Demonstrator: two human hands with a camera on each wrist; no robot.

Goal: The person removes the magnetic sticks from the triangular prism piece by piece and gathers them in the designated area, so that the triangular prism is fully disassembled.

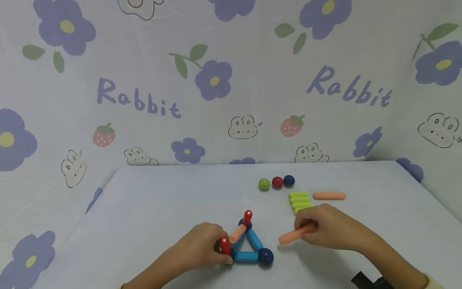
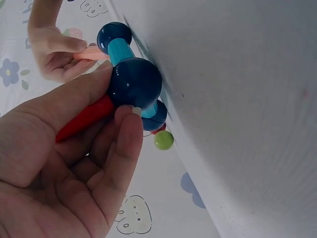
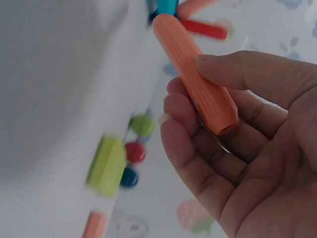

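A magnetic-stick triangle stands on the table: blue sticks (image 1: pixel 246 256) join dark blue balls (image 1: pixel 266 257). Red sticks (image 1: pixel 247 217) rise from two corners, and a further orange stick (image 1: pixel 238 233) slants over the left side; its attachment is unclear. My left hand (image 1: pixel 203 247) grips the left corner, fingers about its dark blue ball (image 2: pixel 136 83) and red stick (image 2: pixel 85 119). To the right of the triangle, my right hand (image 1: pixel 330 226) pinches an orange stick (image 3: pixel 190 64) between thumb and fingers. Its free end points at the triangle without touching it.
Behind the right hand lie several yellow-green sticks (image 1: pixel 298 200) side by side, with another orange stick (image 1: pixel 329 195) to their right. Farther back sit a green ball (image 1: pixel 264 184), a red ball (image 1: pixel 277 182) and a dark blue ball (image 1: pixel 289 180). A patterned cloth hangs behind the white table (image 1: pixel 162 200).
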